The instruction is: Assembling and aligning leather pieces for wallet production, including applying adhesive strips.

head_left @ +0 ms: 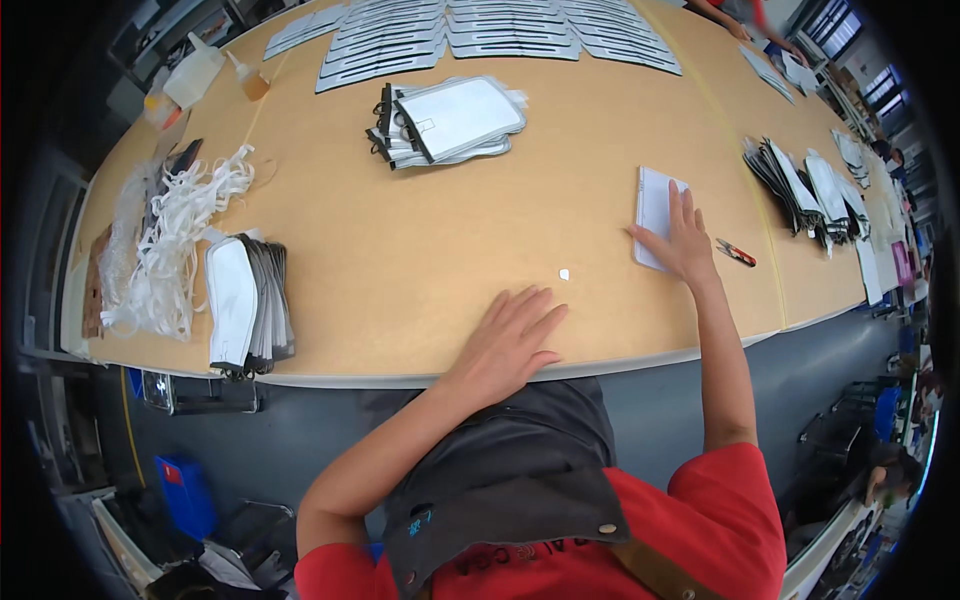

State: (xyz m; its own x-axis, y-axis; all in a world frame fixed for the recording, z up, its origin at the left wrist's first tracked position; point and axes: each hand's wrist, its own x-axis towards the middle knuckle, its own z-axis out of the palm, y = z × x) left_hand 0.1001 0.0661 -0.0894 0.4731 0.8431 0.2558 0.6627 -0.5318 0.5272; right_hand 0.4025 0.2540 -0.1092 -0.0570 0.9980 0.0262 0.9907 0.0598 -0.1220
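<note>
Two bare hands rest on the tan worktable (420, 250), both palm down.

Left hand (508, 345): at 6 o'clock of the tabletop, near the front edge, forearm entering from the lower left. Fingers spread and flat on the bare surface, gripping nothing. One small white scrap (564, 274) lies just past the fingertips, at 1 o'clock from the hand, apart from it.

Right hand (683, 243): at 3 o'clock, arm stretched out straight from the red sleeve. Fingers extended and open, pressing flat on the near end of one white rectangular sheet (655, 205); nothing is clasped. One small red-and-black tool (736, 253) lies just beside the hand, on its 3 o'clock side.

Other stock on the table:
- One fanned stack of white-faced flat pouches (245, 305), at 9 o'clock; piece count cannot be told.
- One heap of white straps (175, 235), at 10 o'clock.
- One pile of clear-fronted holders with black clips (450, 122), at 12 o'clock.
- Rows of grey flat pieces (470, 35) along the far edge.
- Two plastic squeeze bottles (195, 72), at 11 o'clock.
- Several dark fanned stacks (800, 185), at 2 o'clock.
</note>
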